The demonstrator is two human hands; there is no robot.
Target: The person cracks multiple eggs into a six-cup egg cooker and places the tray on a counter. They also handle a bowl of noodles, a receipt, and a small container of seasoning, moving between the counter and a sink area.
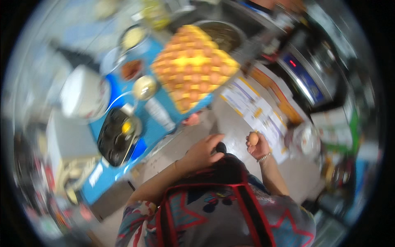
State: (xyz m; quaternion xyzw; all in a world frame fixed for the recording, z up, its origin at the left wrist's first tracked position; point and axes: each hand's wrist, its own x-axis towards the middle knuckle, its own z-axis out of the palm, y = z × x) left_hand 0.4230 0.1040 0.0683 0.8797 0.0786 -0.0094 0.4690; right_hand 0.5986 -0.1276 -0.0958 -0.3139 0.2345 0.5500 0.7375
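My right hand point(260, 147) grips a brown egg point(253, 139), holding it above the floor at the right. My left hand point(202, 152) is in front of my apron, its thumb and fingers apart and nothing seen in it. To the left on a blue-covered table point(123, 171) sits a black pan with round wells point(112, 142); a yellow egg yolk point(126, 127) shows in it. A yellow tray of eggs point(194, 66), holding several brown eggs, lies at the table's far end. The picture is blurred.
A pale round bowl or ladle point(144, 88), a container of reddish-brown food point(131, 69) and a white pot point(83, 94) stand on or beside the table. A metal basin point(223, 35) lies beyond. To the right are a cardboard box point(277, 92) and an appliance with a lit display point(304, 78).
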